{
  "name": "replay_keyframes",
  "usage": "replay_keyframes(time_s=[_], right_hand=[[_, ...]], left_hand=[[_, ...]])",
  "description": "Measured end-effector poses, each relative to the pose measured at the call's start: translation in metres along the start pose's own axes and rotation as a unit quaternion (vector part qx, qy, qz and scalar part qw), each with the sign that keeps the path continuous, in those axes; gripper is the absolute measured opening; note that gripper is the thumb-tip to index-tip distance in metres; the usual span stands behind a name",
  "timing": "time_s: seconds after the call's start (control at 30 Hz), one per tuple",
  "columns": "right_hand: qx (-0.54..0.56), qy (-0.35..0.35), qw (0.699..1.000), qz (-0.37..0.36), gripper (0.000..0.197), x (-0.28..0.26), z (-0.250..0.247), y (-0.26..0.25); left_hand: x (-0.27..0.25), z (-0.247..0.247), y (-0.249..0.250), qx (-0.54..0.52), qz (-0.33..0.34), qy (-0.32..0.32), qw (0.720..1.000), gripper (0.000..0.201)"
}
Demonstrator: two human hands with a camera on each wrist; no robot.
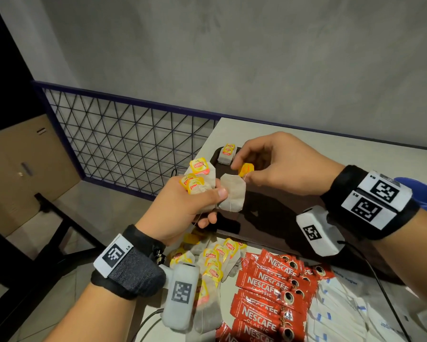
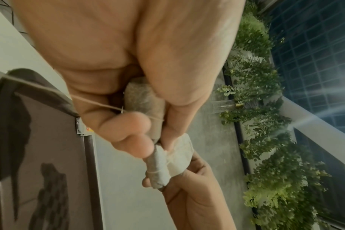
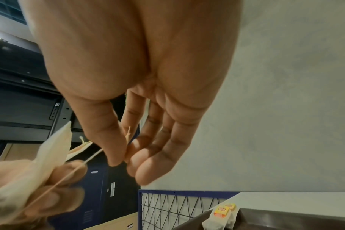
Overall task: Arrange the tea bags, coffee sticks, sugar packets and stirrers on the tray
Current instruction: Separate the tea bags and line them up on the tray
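Closest to me, on the desk, lie three heaps side by side: loose tea bags with yellow Lipton tags on the left, red Nescafe coffee sticks in the middle, and white sugar packets on the right. I cannot see any stirrers. A little farther up, my left hand is curled tight around a bunch of tea bags, and their yellow tags poke out over my fingers. My left thumb also presses on the edge of one more tea bag that hangs between my two hands. My right hand is just beside it. Its thumb and first finger pinch the yellow tag of that hanging bag, and the other fingers are loose and a bit bent. A thin string runs from my right fingers to the bag. Under both hands is the dark brown tray. At the tray's far left corner sits a small stack of tea bags with yellow tags on top. Past the desk is a blue wire fence and then a grey wall.
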State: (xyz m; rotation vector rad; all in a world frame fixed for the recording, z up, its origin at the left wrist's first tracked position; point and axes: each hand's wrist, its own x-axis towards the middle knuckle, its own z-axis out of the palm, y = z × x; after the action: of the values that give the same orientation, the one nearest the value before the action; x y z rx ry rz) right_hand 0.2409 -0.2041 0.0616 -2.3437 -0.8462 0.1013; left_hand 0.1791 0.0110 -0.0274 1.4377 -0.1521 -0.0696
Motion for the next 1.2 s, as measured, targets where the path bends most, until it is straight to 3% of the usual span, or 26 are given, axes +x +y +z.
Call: replay_keyframes(time_s=[0.2,0.33,0.6,0.87,1.03,1.2], right_hand=[[-0.018,-0.010,1.000,0.006,0.028,-0.002,0.005,-0.004],[-0.009,-0.016,1.000,-0.001,0.016,-0.002,0.009,-0.007],[0.026,0.030,0.999,-0.012,0.012,0.000,0.012,-0.007],[0.020,0.035,0.999,-0.002,0.009,-0.002,0.013,-0.009],[0.042,0.048,0.998,-0.001,0.013,-0.004,0.014,-0.008],[0.038,0.066,0.997,-0.016,0.010,-0.007,0.014,-0.007]], left_hand=[[-0.001,0.002,-0.002,0.019,0.007,-0.011,1.000,0.033],[0.000,0.002,-0.003,0.013,-0.003,0.000,1.000,0.028],[0.000,0.005,-0.002,0.011,-0.020,0.016,1.000,0.012],[-0.001,0.004,-0.002,0.025,-0.017,0.012,0.999,0.026],[0.000,0.005,-0.002,0.019,-0.015,0.019,1.000,0.014],[0.001,0.007,-0.003,-0.003,-0.021,0.039,0.999,0.019]])
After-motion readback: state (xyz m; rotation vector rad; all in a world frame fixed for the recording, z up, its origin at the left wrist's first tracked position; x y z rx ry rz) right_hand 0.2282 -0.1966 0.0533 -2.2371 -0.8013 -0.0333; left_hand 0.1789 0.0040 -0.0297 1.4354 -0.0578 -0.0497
